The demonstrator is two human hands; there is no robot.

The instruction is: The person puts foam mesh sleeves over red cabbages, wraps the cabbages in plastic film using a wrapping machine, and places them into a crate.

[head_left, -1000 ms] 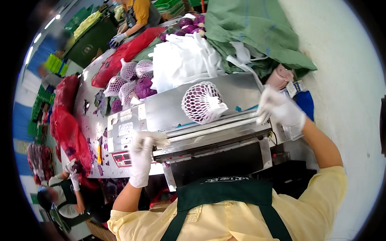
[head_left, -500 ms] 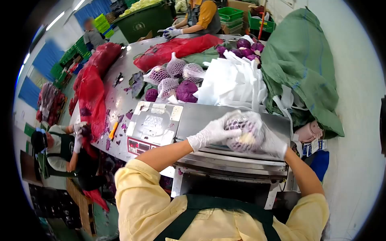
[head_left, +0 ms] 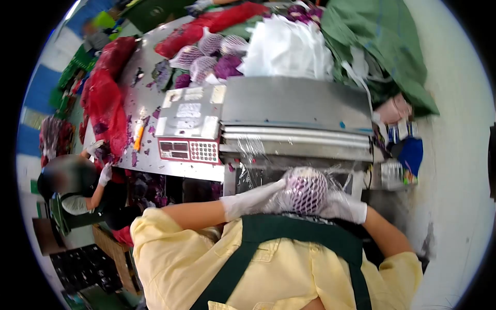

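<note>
A purple cabbage (head_left: 305,191) in a white foam net is held close to my apron, with clear film stretched around it. My left hand (head_left: 254,200), in a white glove, grips it from the left side. My right hand (head_left: 345,205), also gloved, holds its right side, fingers partly behind the cabbage. Strands of clear film reach up toward the metal wrapping machine (head_left: 297,103), which stands just beyond my hands. Left of the machine sits a scale (head_left: 188,119) with a red keypad panel.
Netted cabbages (head_left: 202,68), a stack of white bags (head_left: 287,49) and a green sack (head_left: 382,46) lie behind the machine. Red net bags (head_left: 106,93) and an orange-handled knife (head_left: 139,135) are on the left of the table. A co-worker (head_left: 85,191) handles a cabbage at lower left.
Both hands took hold of the netted cabbage over the machine, then drew it back toward my body, now with clear film around it. The view has shifted too.
</note>
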